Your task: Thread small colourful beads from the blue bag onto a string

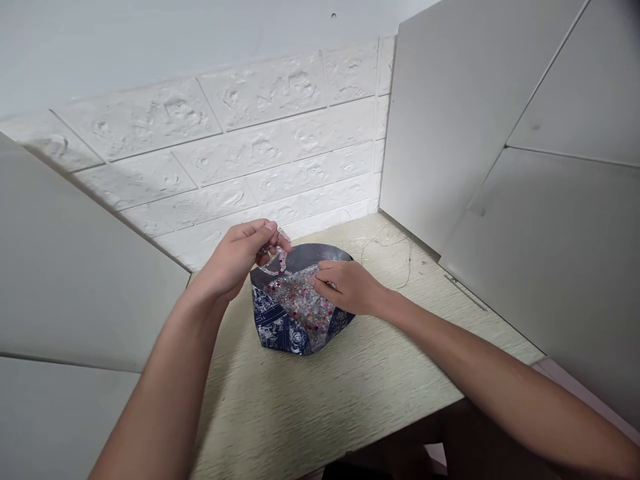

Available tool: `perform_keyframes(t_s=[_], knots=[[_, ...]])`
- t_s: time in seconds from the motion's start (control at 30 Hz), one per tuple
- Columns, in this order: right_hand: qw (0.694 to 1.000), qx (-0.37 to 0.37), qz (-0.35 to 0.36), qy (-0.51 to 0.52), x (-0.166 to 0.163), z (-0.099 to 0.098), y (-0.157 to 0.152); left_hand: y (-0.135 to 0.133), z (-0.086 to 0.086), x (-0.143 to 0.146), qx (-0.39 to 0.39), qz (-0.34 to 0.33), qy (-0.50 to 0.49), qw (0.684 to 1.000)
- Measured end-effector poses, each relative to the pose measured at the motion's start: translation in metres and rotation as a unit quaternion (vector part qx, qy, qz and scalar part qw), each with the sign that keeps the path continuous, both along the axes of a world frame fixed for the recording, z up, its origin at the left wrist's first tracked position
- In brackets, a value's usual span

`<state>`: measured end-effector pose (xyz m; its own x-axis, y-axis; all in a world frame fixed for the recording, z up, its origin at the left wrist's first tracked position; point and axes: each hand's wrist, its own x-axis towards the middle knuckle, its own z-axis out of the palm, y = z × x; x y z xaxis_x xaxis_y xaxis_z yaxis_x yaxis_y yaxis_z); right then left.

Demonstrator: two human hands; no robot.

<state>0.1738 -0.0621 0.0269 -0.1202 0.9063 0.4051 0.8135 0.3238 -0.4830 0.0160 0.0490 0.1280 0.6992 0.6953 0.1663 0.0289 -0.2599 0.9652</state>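
A navy and white patterned bag (283, 330) stands on the table with its grey inside showing at the open top. Many small pink, red, white and clear beads (305, 303) cover its front, glittering; whether they lie in a clear bag cannot be told. Above the far left rim, my left hand (253, 248) pinches a beaded strand (283, 259) that hangs in a loop between thumb and fingers. My right hand (347, 285) is by the right of the beads, its thumb and fingertips closed together. Whatever is between those fingertips is too small to make out.
The pale wood-grain table (260, 407) meets a white brick-patterned wall (260, 143). Loose thin thread (411, 257) curls at the back right. Grey panels (450, 120) stand on both sides, with a thin metal strip (465, 292) along the right edge.
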Motion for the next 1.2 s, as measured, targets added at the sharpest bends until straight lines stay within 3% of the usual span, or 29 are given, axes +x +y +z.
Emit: perform_keyframes(t_s=[0.17, 0.33, 0.47, 0.7, 1.0, 1.2], knots=[[0.999, 0.012, -0.026, -0.022, -0.001, -0.002, -0.001, -0.008, 0.006, 0.002, -0.071, 0.0, -0.099, 0.993], [0.998, 0.022, -0.057, -0.015, -0.002, -0.005, 0.0, -0.021, 0.014, 0.002, -0.101, -0.055, -0.201, 0.973], [0.998, 0.027, -0.049, 0.018, -0.001, -0.003, 0.0, -0.024, 0.016, 0.0, -0.091, -0.089, -0.145, 0.981], [0.982, -0.041, 0.095, 0.156, -0.001, 0.004, -0.003, -0.025, 0.012, 0.004, -0.06, -0.078, -0.069, 0.993], [0.968, 0.014, 0.066, 0.243, -0.002, 0.001, 0.0, -0.022, 0.005, 0.007, -0.003, -0.067, -0.016, 0.998], [0.944, 0.036, 0.084, 0.318, -0.006, 0.003, -0.001, -0.023, 0.002, 0.009, 0.064, -0.044, 0.084, 0.993]])
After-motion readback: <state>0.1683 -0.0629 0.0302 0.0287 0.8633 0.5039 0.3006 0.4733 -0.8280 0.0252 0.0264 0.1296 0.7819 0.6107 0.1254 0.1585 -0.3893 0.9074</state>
